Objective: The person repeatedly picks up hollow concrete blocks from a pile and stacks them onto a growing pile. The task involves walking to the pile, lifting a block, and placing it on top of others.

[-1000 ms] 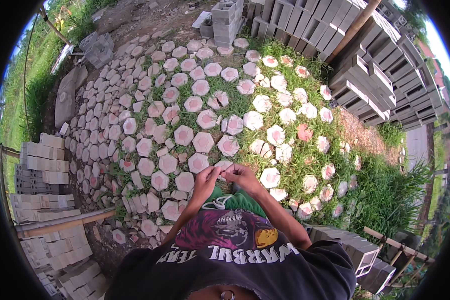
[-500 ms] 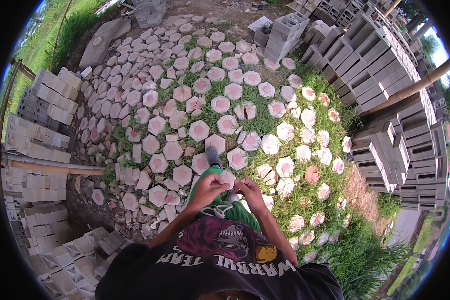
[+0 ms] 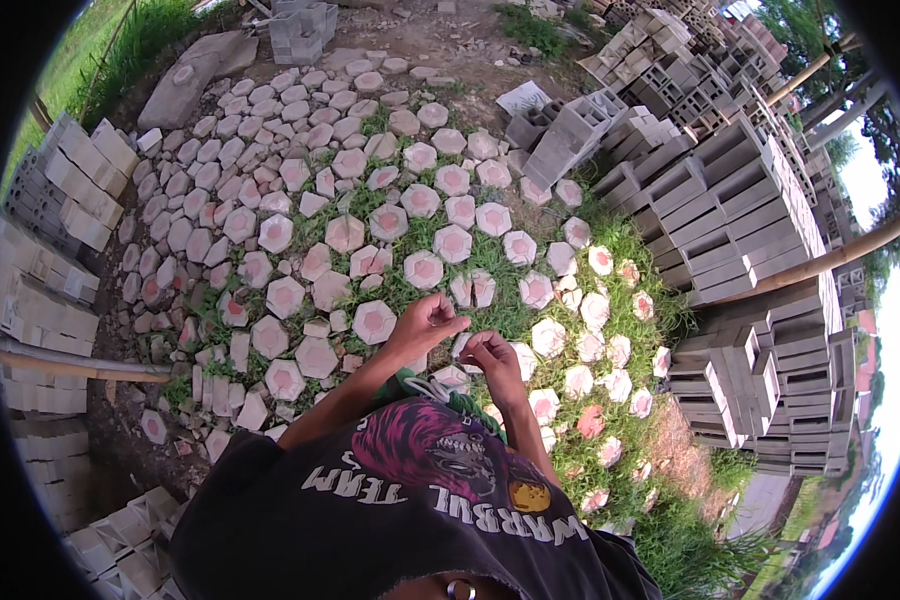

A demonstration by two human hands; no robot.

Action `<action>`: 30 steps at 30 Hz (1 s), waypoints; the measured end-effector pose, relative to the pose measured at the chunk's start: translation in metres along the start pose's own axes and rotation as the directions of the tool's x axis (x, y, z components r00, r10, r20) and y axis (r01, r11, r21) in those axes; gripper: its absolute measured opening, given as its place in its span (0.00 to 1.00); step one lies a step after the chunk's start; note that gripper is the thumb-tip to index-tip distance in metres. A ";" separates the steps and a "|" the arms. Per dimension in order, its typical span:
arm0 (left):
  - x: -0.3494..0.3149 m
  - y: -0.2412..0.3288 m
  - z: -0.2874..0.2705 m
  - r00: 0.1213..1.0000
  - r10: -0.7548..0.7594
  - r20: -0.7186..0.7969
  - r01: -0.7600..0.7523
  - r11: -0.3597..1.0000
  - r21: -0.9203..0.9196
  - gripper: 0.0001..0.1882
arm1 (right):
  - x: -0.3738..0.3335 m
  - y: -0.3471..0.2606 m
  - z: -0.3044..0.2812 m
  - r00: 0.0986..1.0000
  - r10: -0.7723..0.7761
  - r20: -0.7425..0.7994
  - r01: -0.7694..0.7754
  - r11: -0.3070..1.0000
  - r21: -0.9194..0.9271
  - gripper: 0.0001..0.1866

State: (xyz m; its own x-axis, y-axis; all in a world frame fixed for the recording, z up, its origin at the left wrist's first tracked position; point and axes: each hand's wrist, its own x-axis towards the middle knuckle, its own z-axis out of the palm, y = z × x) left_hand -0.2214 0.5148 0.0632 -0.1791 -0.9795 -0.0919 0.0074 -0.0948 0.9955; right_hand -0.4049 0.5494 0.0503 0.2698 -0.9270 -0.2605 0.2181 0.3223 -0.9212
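Note:
Both my hands are raised close together in front of my waist, above the hexagonal pavers. My left hand (image 3: pixel 425 326) is closed, its thumb and bent fingers drawn together toward the right; whatever they pinch, if anything, is too small to make out. Just right of it and slightly nearer, my right hand (image 3: pixel 494 355) is closed with curled fingers on a small whitish thing (image 3: pixel 461 344). Its kind cannot be told. The pale hexagonal pavers (image 3: pixel 424 269), several with reddish centres, lie beyond my hands with grass between them. Green trousers (image 3: pixel 395 386) show below my wrists.
Stacks of grey hollow concrete blocks (image 3: pixel 760 210) line the right side, and paler block stacks (image 3: pixel 45 300) the left. Wooden poles (image 3: pixel 830 262) jut in from both sides. A few blocks (image 3: pixel 575 135) stand at the back. Broken paver pieces lie at left, grass at right.
My hands have shifted forward relative to my body, and the left has moved up and away from the right. The view has turned, and my foot is now hidden.

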 end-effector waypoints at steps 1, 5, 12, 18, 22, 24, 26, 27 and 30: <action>0.012 0.002 -0.010 1.000 0.004 -0.008 -0.004 1.000 -0.023 0.15 | 0.014 -0.004 0.003 1.000 0.000 0.003 0.000 1.000 0.012 0.06; 0.044 -0.015 -0.042 0.999 0.007 -0.047 -0.012 0.994 -0.107 0.11 | 0.054 -0.012 0.018 0.996 0.081 -0.028 -0.080 0.995 0.055 0.05; 0.048 -0.014 -0.074 0.962 -0.150 -0.227 0.097 0.969 -0.229 0.06 | 0.132 -0.028 0.030 0.969 0.241 0.046 -0.243 0.969 0.034 0.06; 0.082 -0.045 -0.104 0.870 -0.190 -0.455 0.096 0.970 -0.222 0.08 | 0.237 -0.040 0.033 0.920 0.298 0.254 -0.291 0.954 -0.065 0.08; 0.121 -0.031 -0.124 0.773 -0.199 -0.602 0.093 0.975 -0.202 0.07 | 0.303 -0.064 0.032 0.904 0.278 0.323 -0.252 0.960 -0.122 0.10; 0.144 -0.019 -0.129 0.726 -0.182 -0.664 0.073 0.979 -0.189 0.07 | 0.330 -0.084 0.027 0.895 0.279 0.349 -0.249 0.960 -0.128 0.10; 0.173 -0.006 -0.134 0.699 -0.172 -0.694 0.044 0.979 -0.199 0.07 | 0.357 -0.103 0.017 0.887 0.275 0.371 -0.254 0.961 -0.107 0.11; 0.186 0.000 -0.137 0.688 -0.168 -0.706 0.033 0.979 -0.201 0.07 | 0.371 -0.108 0.011 0.886 0.276 0.372 -0.253 0.961 -0.112 0.11; 0.222 0.016 -0.139 0.633 -0.179 -0.753 -0.017 0.969 -0.245 0.06 | 0.404 -0.122 -0.007 0.893 0.277 0.354 -0.265 0.961 -0.083 0.10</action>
State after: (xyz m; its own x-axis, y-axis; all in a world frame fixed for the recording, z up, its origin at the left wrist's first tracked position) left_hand -0.1248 0.2709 0.0554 0.6263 -0.7367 -0.2550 0.2511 -0.1190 0.9606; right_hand -0.3295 0.1340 0.0555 0.6338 -0.6706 -0.3855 0.0600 0.5395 -0.8399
